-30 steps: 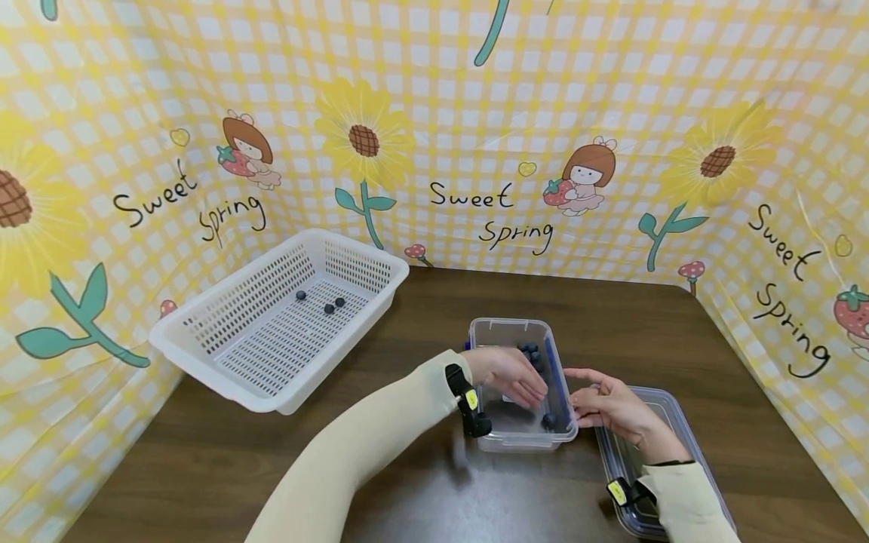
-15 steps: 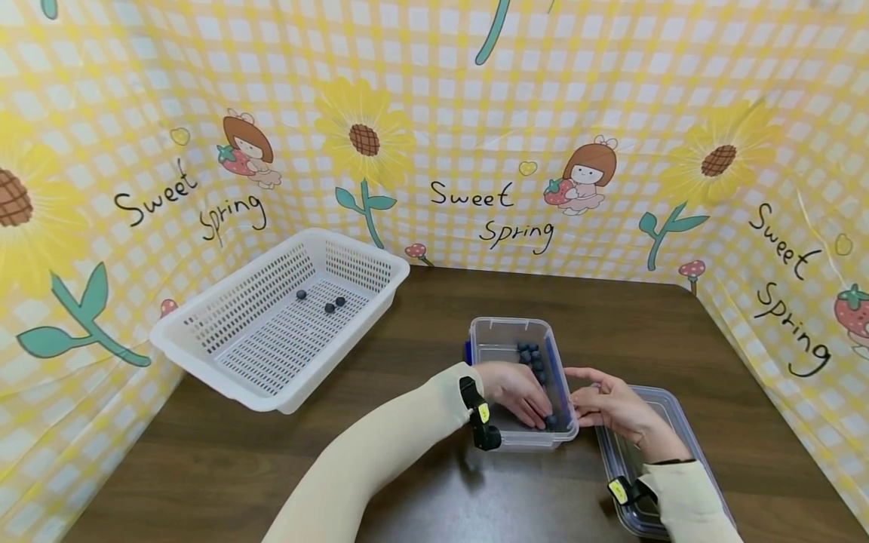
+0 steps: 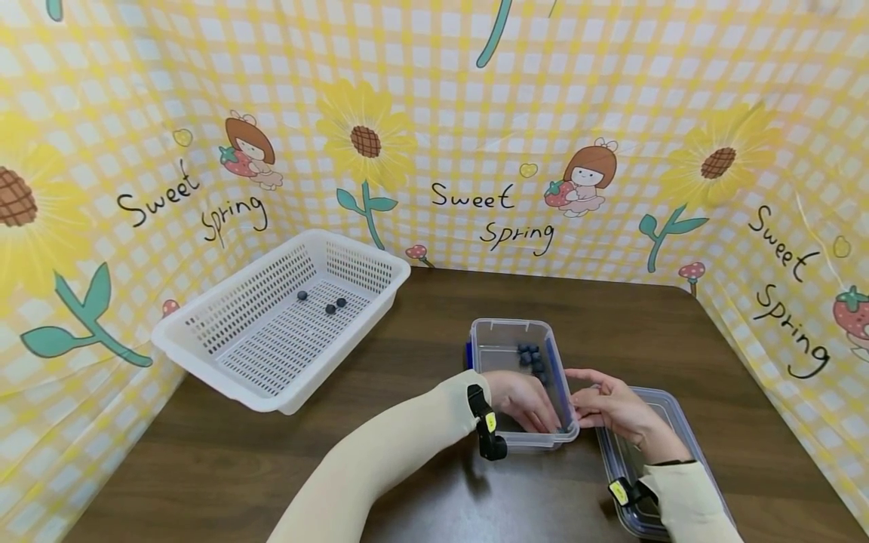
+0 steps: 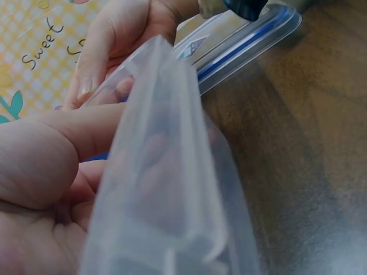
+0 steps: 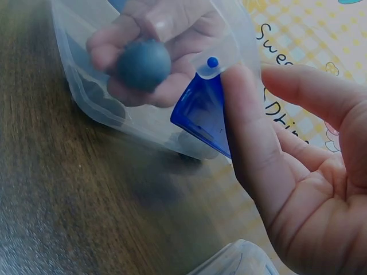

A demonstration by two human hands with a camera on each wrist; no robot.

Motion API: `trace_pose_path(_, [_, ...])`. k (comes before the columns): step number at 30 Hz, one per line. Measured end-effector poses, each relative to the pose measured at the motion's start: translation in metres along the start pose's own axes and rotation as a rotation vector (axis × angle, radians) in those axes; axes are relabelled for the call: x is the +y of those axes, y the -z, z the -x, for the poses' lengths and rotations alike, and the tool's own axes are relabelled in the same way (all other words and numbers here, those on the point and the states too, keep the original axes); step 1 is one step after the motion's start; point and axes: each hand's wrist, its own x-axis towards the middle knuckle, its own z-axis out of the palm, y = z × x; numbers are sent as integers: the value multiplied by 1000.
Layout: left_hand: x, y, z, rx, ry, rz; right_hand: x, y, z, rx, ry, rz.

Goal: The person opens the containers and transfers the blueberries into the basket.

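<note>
Inside a clear plastic food container (image 3: pixel 508 437), my left hand (image 3: pixel 524 402) reaches down to the near right corner. Seen through the wall in the right wrist view, its thumb and bent fingers are around a blueberry (image 5: pixel 143 66). More blueberries (image 3: pixel 529 356) lie near the container's right wall. My right hand (image 3: pixel 614 411) touches that wall from outside, fingers mostly straight, beside a blue clip (image 5: pixel 200 117) that hangs down. In the left wrist view, the near wall (image 4: pixel 166 195) covers part of my left hand (image 4: pixel 40 166).
At the left stands a white perforated basket (image 3: pixel 271 400) with 3 blueberries (image 3: pixel 330 309) in it. Under my right wrist lies a clear lid (image 3: pixel 668 411) on the brown table (image 3: pixel 434 483). A yellow checked cloth (image 3: pixel 489 128) rises behind.
My left hand has moved down and toward the near right corner of the container, closing its fingers around the blueberry there. The right hand has stayed at the wall.
</note>
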Motion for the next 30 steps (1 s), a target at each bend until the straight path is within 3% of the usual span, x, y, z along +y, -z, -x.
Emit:
trace_pose_path(16, [2,0,6,8,-3,37,4,0,0,-10,3,-8])
trace_pose_path(23, [10,10,17,-18,-61,90,4,1,1,-15,8,-6])
trace_pose_path(30, [21,25,29,-12,-159,110,2,1,0,3,0,13])
